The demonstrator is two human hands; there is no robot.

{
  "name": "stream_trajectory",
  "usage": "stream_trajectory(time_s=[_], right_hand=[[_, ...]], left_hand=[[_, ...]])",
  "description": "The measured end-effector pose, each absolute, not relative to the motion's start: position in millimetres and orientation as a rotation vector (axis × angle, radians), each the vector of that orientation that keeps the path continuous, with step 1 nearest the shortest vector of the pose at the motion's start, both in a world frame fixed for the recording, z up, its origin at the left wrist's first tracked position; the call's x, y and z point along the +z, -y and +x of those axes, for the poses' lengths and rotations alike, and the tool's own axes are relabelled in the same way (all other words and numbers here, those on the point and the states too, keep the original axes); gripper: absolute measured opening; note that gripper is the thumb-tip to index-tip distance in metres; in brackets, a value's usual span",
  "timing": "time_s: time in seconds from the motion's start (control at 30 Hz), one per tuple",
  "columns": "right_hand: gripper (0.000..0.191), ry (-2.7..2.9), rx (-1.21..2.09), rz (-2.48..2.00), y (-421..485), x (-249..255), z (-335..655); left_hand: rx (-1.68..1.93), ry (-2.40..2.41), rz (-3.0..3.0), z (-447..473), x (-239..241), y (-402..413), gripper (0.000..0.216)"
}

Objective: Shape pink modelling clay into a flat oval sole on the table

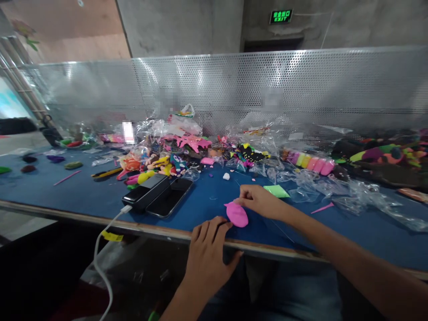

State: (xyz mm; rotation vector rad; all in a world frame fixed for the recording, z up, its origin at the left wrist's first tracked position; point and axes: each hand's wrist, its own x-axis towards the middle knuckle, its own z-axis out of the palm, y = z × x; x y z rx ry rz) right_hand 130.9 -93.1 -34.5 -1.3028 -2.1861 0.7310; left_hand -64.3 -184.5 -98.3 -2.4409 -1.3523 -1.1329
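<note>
Pink piece (238, 217): a flat, rounded form, pointed at its upper left, lies on the blue tabletop (187, 218) near the front edge, between a person's two hands.
Right hand (256, 199): thumb and forefinger pinch the upper edge of the pink form, the other fingers curled in.
Left hand (210, 238): loosely spread and grasping nothing, it rests at the front edge, a fingertip at the form's lower left (touching or just beside, the angle does not settle it).
Green packet (276, 191): lies just beyond the right wrist, near clear wrappers (306, 194).
White lump (226, 176): sits farther back, alone on the blue.
Phone (170, 197): lies dark beside a black device (146, 192), into which a white cable (96, 256) is plugged.
Bright figures (194, 142): crowd the rear, before a perforated metal screen (217, 84).
</note>
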Motion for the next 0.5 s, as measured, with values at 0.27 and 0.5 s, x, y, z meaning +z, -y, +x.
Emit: stream_trajectory(time_s=[0.27, 0.5], right_hand=[[0.028, 2.171, 0.824, -1.217, 92.3, -31.5, 131.1], [0.028, 2.142, 0.844, -1.203, 90.4, -26.1, 134.2]], left_hand=[[-1.167, 1.354, -2.472, -65.6, -99.8, 183.1, 0.038], [-1.140, 1.368, -2.480, -67.0, -97.7, 187.9, 0.039]])
